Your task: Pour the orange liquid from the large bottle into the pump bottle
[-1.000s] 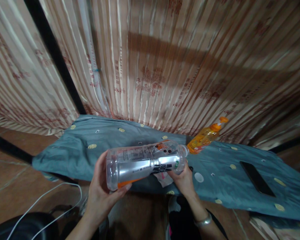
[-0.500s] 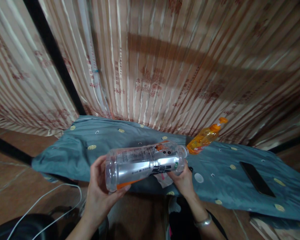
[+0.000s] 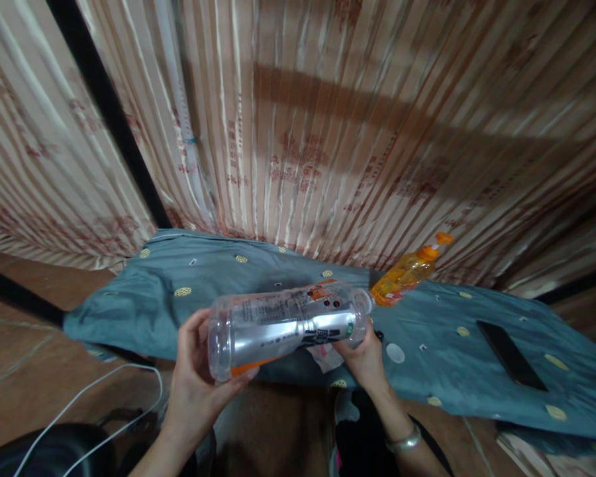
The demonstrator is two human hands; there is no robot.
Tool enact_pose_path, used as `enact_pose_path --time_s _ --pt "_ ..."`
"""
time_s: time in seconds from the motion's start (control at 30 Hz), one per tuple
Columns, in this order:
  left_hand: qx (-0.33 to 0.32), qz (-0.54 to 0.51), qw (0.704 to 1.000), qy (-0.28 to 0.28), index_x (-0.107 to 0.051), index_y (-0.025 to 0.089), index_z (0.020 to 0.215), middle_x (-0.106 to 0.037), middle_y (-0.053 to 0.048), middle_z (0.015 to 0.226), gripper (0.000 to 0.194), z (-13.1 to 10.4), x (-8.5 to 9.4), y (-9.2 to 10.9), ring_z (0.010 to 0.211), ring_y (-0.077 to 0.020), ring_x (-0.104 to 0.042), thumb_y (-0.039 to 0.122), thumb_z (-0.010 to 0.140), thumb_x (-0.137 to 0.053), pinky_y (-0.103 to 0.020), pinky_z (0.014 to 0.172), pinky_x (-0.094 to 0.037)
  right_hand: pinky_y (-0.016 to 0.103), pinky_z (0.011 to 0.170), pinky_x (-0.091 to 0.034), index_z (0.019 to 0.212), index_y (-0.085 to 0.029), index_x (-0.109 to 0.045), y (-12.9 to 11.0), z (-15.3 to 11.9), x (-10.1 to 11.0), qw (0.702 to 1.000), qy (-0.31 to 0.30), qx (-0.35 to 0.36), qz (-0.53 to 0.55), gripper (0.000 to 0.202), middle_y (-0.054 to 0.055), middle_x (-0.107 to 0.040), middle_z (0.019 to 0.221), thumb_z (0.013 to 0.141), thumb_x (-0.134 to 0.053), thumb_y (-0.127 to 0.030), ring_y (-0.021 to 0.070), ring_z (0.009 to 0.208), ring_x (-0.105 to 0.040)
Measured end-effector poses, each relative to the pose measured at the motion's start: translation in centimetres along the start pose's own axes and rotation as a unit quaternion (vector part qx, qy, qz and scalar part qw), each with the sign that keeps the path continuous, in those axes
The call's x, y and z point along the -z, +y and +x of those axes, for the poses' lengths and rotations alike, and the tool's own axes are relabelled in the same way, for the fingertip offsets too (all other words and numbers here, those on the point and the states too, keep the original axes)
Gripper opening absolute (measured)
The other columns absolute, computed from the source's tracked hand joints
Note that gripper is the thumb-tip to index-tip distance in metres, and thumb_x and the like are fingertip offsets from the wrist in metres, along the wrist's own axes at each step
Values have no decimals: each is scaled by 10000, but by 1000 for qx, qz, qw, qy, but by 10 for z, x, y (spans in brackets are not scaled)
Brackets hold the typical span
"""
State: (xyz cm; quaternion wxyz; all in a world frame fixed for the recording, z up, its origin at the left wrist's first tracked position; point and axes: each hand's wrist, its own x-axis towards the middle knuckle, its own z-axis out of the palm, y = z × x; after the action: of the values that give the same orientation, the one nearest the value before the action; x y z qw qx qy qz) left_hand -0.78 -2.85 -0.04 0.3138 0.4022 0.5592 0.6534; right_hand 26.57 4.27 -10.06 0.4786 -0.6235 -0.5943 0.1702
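A large clear plastic bottle [image 3: 288,324] with a silver and orange label lies sideways between my two hands, its neck to the right. My left hand [image 3: 198,371] is wrapped round the base end, thumb below. My right hand [image 3: 365,358] grips the neck end from underneath; some of its fingers are hidden behind the bottle. Just beyond the neck stands an orange pump bottle [image 3: 404,275] holding yellow-orange liquid. Under the right hand, a small piece of clear wrapper with pink print [image 3: 326,358] is partly covered.
A teal patterned sheet [image 3: 203,271] covers the long surface in front of me. On it lie a black phone [image 3: 511,354] and a white round spot or disc [image 3: 395,353]. Pleated curtains [image 3: 298,132] hang behind. A white cable [image 3: 94,387] loops at lower left, near a black pole [image 3: 20,295].
Almost nothing differs. The big bottle's base end and my left hand have shifted very slightly left; both hands keep the same grip.
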Motion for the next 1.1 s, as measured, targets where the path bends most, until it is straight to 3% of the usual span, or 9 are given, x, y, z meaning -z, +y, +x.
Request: enact_pose_path --time_s 0.43,0.73,0.97,1.1 --pt "17 -20 1000 2 -566 232 1230 -758 -55 1148 804 0 -2 4 1112 -279 -751 257 504 -911 -385 938 -616 411 766 -655 1183 -192 -622 -3 1 1 1000 9 -5 -7 651 158 -827 1036 688 -790 -582 335 883 -801" --pt "8 -13 1000 1 -583 237 1214 -755 -54 1144 792 0 -1 4 1117 -292 -747 265 496 -916 -401 941 -620 399 743 -648 1155 -202 -610 -7 1 0 1000 1 -25 -2 585 140 -825 982 673 -759 -499 333 865 -802" --pt "-63 65 994 -57 -558 226 1244 -753 -79 1140 835 9 11 -8 1069 -303 -765 329 522 -965 -404 876 -646 396 738 -645 1169 -201 -614 -9 1 2 1000 2 -27 5 600 136 -825 993 668 -765 -493 333 875 -798" --pt "-63 77 994 -43 -560 234 1279 -744 -72 1166 830 11 15 -13 1087 -295 -759 376 562 -954 -399 891 -645 397 744 -645 1186 -206 -621 -8 1 2 999 5 -34 1 627 117 -826 983 657 -776 -503 329 873 -797"
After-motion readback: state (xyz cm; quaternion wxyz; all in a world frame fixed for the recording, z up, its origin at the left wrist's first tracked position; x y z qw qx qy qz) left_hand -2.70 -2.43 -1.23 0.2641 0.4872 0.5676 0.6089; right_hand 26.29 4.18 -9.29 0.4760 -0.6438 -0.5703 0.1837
